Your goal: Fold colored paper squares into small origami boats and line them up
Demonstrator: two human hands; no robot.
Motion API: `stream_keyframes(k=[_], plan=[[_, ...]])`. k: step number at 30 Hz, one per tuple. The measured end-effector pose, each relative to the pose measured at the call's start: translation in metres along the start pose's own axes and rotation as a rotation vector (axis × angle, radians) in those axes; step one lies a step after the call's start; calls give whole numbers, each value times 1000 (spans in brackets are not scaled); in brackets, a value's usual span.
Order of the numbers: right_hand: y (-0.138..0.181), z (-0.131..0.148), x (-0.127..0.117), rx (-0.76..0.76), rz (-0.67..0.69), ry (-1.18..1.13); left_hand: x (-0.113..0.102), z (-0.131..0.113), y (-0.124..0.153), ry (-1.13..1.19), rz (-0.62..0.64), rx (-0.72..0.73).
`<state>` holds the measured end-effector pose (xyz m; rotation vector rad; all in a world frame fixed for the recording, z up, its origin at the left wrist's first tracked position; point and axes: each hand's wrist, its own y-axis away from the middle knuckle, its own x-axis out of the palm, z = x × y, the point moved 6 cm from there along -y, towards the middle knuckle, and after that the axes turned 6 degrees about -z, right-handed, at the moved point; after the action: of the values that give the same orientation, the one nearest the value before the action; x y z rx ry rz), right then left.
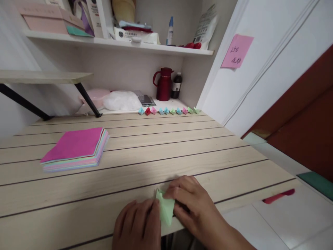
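Note:
A small folded piece of light green paper (165,208) lies at the near edge of the wooden table (145,156). My left hand (137,224) grips its left side with curled fingers. My right hand (191,205) pinches its right side, fingers pressed down on the fold. A stack of coloured square paper (75,149) with a magenta sheet on top sits at the left of the table. A row of several small folded paper boats (169,111) in blue, red, pink and green stands along the table's far edge.
A red jug (163,84) and dark bottle (177,85) stand in the alcove behind the table. A white bag (122,100) lies left of them. A shelf (117,43) above holds boxes and bottles. A pink note (236,51) sticks on the white panel at right.

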<state>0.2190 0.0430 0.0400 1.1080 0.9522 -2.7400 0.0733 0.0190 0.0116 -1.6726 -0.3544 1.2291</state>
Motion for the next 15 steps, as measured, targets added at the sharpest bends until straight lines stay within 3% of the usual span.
stream_keyframes(k=[6, 11, 15], plan=[[1, -3, 0, 24, 22, 15, 1, 9, 5, 14, 84, 301], [-1, -8, 0, 115, 88, -91, 2, 14, 2, 74, 92, 241], [-1, -5, 0, 83, 65, -71, 4, 9, 4, 98, 78, 215]])
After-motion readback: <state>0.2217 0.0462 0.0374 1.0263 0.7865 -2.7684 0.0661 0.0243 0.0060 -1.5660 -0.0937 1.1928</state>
